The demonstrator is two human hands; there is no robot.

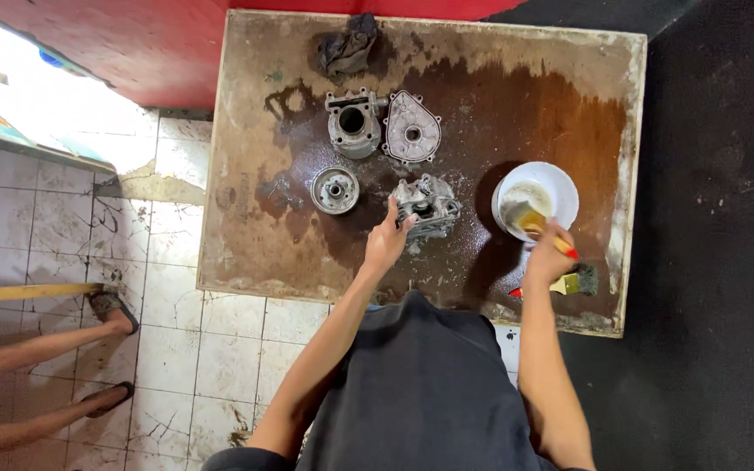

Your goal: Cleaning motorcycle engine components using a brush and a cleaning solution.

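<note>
Left part of the tabletop (246, 244) lies bare. At centre, cylinder (353, 126), cover plate (412, 129), round hub (335, 189) and engine head (428, 206) crowd together; white bowl (560, 187) blocks the right.

Low board table (255, 253), rectangular, pale chipped rim; top brown and stained, with a dark wet patch across the centre and right. Stands on a floor (176, 349) of cracked, dirty white tiles.

On the top:
- crumpled dark rag (347, 45), far edge
- grey metal cylinder block (353, 124), open bore facing up
- flat metal cover plate (412, 128), just beside the block on its right
- small round metal hub (335, 189), nearer the left
- finned metal engine part (429, 206), centre
- white bowl (560, 185) holding cloudy liquid, right side
- second brush (574, 283), near the right front edge, red-tipped handle partly hidden
</note>
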